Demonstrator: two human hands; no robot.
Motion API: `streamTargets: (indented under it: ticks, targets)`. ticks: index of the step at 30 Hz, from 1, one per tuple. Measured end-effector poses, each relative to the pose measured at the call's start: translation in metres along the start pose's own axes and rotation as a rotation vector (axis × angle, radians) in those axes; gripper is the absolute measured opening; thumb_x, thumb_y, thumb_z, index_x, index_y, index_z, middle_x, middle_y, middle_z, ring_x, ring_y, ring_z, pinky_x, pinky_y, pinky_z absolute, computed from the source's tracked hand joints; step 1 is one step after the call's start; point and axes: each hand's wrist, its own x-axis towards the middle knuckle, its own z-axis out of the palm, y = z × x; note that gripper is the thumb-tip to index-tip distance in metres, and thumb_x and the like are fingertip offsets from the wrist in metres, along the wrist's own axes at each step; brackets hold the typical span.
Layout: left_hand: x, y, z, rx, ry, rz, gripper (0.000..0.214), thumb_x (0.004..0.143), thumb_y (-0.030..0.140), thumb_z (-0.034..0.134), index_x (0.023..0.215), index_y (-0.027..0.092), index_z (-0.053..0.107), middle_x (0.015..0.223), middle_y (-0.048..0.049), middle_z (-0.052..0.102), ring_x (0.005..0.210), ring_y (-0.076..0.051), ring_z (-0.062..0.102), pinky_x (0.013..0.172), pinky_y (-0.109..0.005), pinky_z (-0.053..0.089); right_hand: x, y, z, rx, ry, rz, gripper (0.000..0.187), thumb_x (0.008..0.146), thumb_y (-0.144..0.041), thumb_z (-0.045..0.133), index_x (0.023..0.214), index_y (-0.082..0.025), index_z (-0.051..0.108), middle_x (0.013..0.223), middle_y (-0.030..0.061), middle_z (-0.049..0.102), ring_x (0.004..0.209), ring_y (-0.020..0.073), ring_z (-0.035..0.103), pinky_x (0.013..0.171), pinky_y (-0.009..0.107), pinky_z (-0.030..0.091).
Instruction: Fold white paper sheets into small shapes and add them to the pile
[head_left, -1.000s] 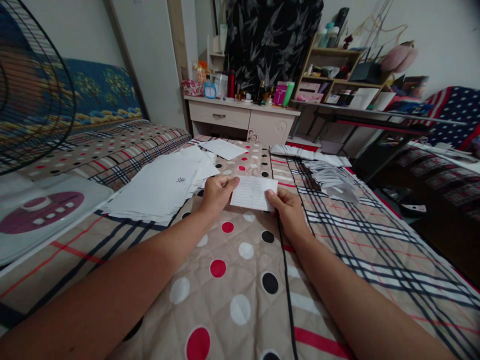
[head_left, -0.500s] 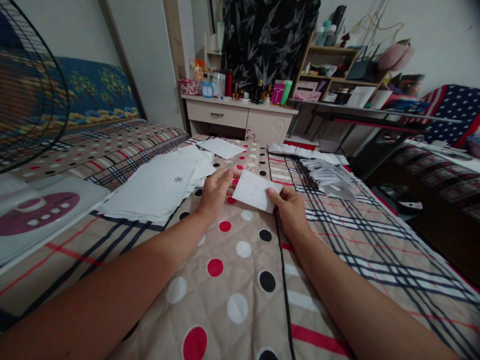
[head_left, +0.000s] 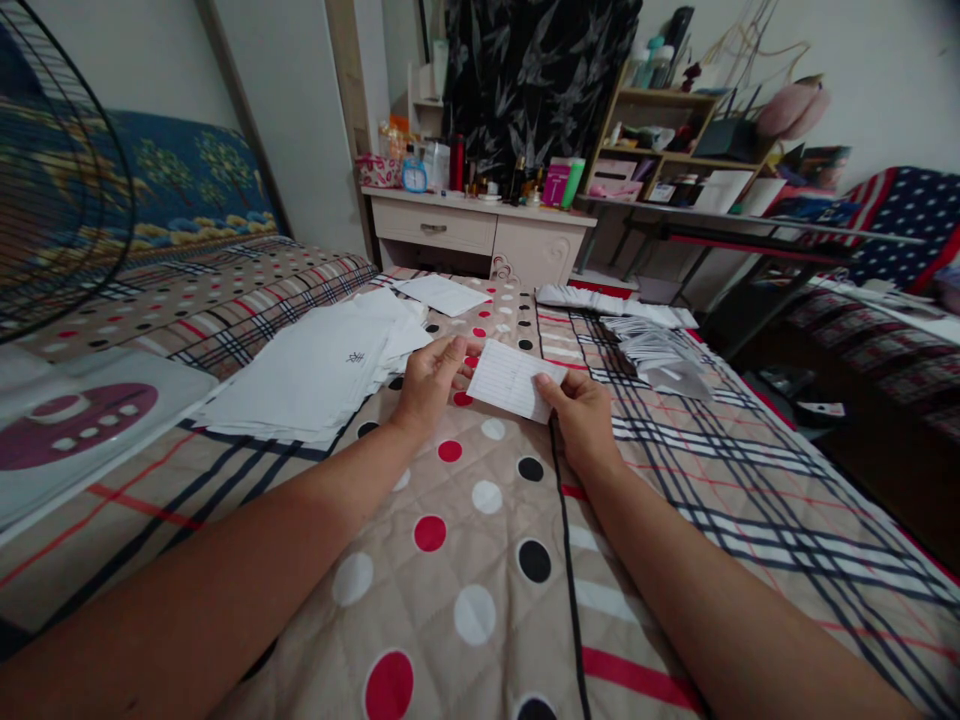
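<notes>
A small lined sheet of white paper (head_left: 510, 380) with faint marks is held above the bedspread. My right hand (head_left: 585, 410) pinches its right edge, thumb on top and fingers mostly hidden beneath. At the sheet's left edge is my left hand (head_left: 433, 385), its thumb raised and its fingers apart. Those fingertips reach the paper's edge; whether they touch it is unclear. Left of that hand lies a spread stack of white paper sheets (head_left: 300, 370), the top one bearing a dark handwritten character. Beyond it rests another white sheet (head_left: 442, 294).
Folded papers (head_left: 652, 350) are fanned out at the right, with a row of white paper pieces (head_left: 592, 300) behind. A white plastic bag (head_left: 172, 385) with a purple print and a wire fan guard (head_left: 112, 160) stand at left. A drawer cabinet (head_left: 450, 225) is beyond the bed (head_left: 480, 550).
</notes>
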Motion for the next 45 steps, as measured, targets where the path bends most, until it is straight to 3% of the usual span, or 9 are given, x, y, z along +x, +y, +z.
streamTargets:
  ticks: [12,18,29,35,37,40,42,45]
  targets:
    - [0.000,-0.002,0.001,-0.039,-0.001,-0.010,0.044,0.085,0.056,0.055,0.102,0.018,0.069,0.095,-0.0080,0.070,0.066,-0.012,0.061,0.051,-0.021,0.043,0.000,-0.001,0.001,-0.010,-0.011,0.008,0.022,0.071,-0.036,0.074,0.082,-0.016,0.072,0.085,0.0059,0.074,0.072,0.0184,0.064,0.068,0.031,0.050]
    - [-0.001,0.000,0.001,-0.027,-0.011,-0.026,0.045,0.085,0.057,0.054,0.097,0.016,0.070,0.086,-0.0084,0.071,0.064,-0.013,0.061,0.051,-0.022,0.043,-0.001,-0.002,0.001,-0.041,0.001,-0.015,0.023,0.071,-0.037,0.073,0.081,-0.016,0.072,0.081,0.0048,0.073,0.067,0.0175,0.062,0.063,0.030,0.048]
    - [-0.001,0.000,0.001,-0.008,-0.008,0.004,0.043,0.086,0.055,0.055,0.098,0.017,0.072,0.092,-0.0085,0.072,0.067,-0.013,0.062,0.052,-0.022,0.043,0.001,0.000,0.001,-0.065,0.028,-0.016,0.022,0.071,-0.036,0.072,0.080,-0.015,0.072,0.081,0.0055,0.072,0.068,0.0175,0.062,0.063,0.030,0.048]
    - [0.000,-0.003,0.001,0.055,0.004,0.049,0.036,0.079,0.050,0.065,0.090,0.016,0.074,0.090,-0.0081,0.073,0.075,-0.017,0.065,0.060,-0.025,0.049,0.000,0.001,0.000,-0.047,0.040,-0.031,0.020,0.071,-0.036,0.073,0.076,-0.017,0.070,0.079,0.0046,0.071,0.066,0.0173,0.061,0.060,0.029,0.047]
    - [0.001,-0.005,0.002,0.115,-0.031,0.109,0.030,0.075,0.043,0.070,0.088,0.016,0.074,0.092,-0.0079,0.072,0.080,-0.018,0.065,0.068,-0.027,0.051,0.001,0.002,0.000,-0.030,0.037,-0.031,0.020,0.071,-0.036,0.073,0.075,-0.017,0.069,0.078,0.0045,0.071,0.067,0.0177,0.061,0.061,0.030,0.047]
    - [0.001,-0.006,0.002,0.280,-0.177,0.176,0.018,0.074,0.031,0.073,0.084,0.016,0.075,0.095,-0.0080,0.071,0.085,-0.019,0.065,0.072,-0.028,0.051,0.002,0.002,-0.001,-0.047,0.033,-0.033,0.020,0.073,-0.037,0.070,0.076,-0.017,0.067,0.078,0.0050,0.069,0.068,0.0185,0.060,0.063,0.031,0.048]
    - [0.000,-0.006,0.002,0.407,-0.212,0.218,0.013,0.076,0.029,0.070,0.075,0.017,0.075,0.098,-0.0083,0.068,0.084,-0.018,0.064,0.071,-0.028,0.051,0.002,-0.001,-0.002,-0.157,0.080,-0.098,0.021,0.073,-0.035,0.070,0.084,-0.017,0.068,0.085,0.0063,0.069,0.074,0.0202,0.061,0.067,0.034,0.048]
    - [-0.002,-0.007,0.002,0.562,-0.140,0.354,0.015,0.079,0.031,0.069,0.072,0.018,0.075,0.107,-0.0085,0.065,0.084,-0.017,0.061,0.077,-0.031,0.051,0.000,-0.009,-0.003,-0.458,0.180,-0.375,0.041,0.067,-0.025,0.073,0.107,-0.021,0.065,0.109,0.0085,0.066,0.099,0.0262,0.059,0.084,0.042,0.047]
